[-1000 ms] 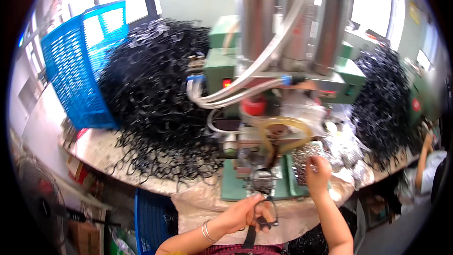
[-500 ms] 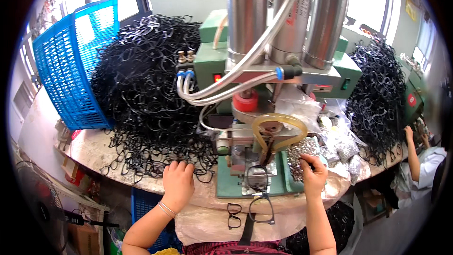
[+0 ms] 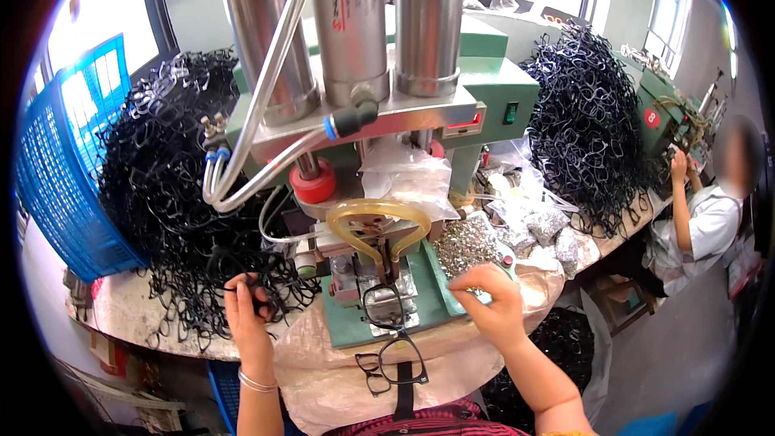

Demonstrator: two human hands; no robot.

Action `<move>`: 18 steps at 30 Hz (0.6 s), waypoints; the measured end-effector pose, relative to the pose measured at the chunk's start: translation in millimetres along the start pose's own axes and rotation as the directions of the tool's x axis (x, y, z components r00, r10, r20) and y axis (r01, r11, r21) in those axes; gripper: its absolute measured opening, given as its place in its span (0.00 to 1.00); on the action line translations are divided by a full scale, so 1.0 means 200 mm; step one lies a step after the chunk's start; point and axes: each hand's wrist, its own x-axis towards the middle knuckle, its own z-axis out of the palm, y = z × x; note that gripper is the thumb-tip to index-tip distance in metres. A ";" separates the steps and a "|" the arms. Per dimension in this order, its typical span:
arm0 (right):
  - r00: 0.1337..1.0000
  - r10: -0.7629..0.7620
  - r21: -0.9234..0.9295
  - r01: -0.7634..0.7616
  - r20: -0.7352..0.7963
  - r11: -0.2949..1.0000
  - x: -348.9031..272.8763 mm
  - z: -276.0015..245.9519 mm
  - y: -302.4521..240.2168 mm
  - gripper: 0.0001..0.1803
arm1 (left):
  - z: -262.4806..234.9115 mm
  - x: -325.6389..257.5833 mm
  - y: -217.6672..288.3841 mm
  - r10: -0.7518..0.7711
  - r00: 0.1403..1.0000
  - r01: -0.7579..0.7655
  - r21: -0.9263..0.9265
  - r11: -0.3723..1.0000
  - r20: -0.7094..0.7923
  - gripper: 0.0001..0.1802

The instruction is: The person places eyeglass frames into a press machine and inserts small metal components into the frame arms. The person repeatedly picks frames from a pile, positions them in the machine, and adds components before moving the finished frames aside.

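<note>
My left hand [image 3: 249,319] is closed on a black eyeglass frame [image 3: 260,300] at the near edge of a big heap of such frames [image 3: 178,234]. Thumb and fingers of my right hand [image 3: 492,303] are pinched together beside a green tray [image 3: 442,289] of small shiny metal parts [image 3: 467,249]; what they hold, if anything, is too small to make out. Between my hands, a dark eyeglass frame [image 3: 401,337] stands on end at the green press [image 3: 343,331], one lens opening under the tool and the other over the cloth. A second frame [image 3: 371,377] lies left of it.
Metal cylinders [image 3: 351,32] and clear air hoses [image 3: 270,73] rise above the press. A blue basket [image 3: 73,186] leans at the left. Plastic bags of metal parts [image 3: 549,226] and another frame heap [image 3: 585,129] are at the right. Beyond them a co-worker [image 3: 698,226] sits at another machine.
The view has swung right. My left hand has turned and closed on a frame from the heap. My right hand has drawn back from the metal parts to the tray's near edge.
</note>
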 end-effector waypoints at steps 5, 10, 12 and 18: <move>0.997 0.023 0.140 -0.011 -0.077 0.990 0.22 0.28 -0.01 0.14 | 0.15 -0.10 0.05 0.108 0.993 -0.098 -0.172 0.980 0.047 0.10; 0.975 0.209 0.305 -0.176 -0.080 0.936 0.13 0.36 -0.03 0.17 | 0.05 -0.22 -0.13 0.097 0.995 -0.086 -0.242 0.966 0.033 0.06; 0.968 0.242 0.333 -0.207 -0.067 0.920 0.11 0.36 -0.05 0.19 | 0.02 -0.22 -0.14 0.081 0.997 -0.075 -0.193 0.978 0.020 0.06; 0.957 0.283 0.625 -0.262 0.068 0.735 0.11 0.39 -0.10 0.23 | 0.38 -0.17 0.29 0.574 0.751 -0.522 -0.238 0.819 0.327 0.06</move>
